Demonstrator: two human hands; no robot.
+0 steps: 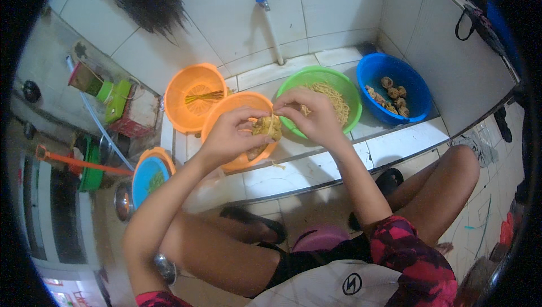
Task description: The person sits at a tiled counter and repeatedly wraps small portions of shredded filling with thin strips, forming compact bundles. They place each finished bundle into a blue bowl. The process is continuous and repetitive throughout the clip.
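My left hand (228, 137) is closed round a lumpy yellowish-brown bundle (268, 128), held up over the nearer orange basin (217, 116). Beside the bundle's upper edge, my right hand (310, 112) pinches what looks like a thin pale strand; its far end is too small to follow. Behind the right hand, a green basin (354, 114) holds a heap of pale noodle-like strands (337, 97). The nearer orange basin's contents are mostly hidden by my left hand and the bundle.
Another orange basin (178, 109) holds thin brownish sticks (204, 96). Several round brown bundles (401, 102) lie in a blue basin (418, 81) at the right. A tap (263, 2) and pipe stand at the tiled wall. A pink stool (320, 239) is below me.
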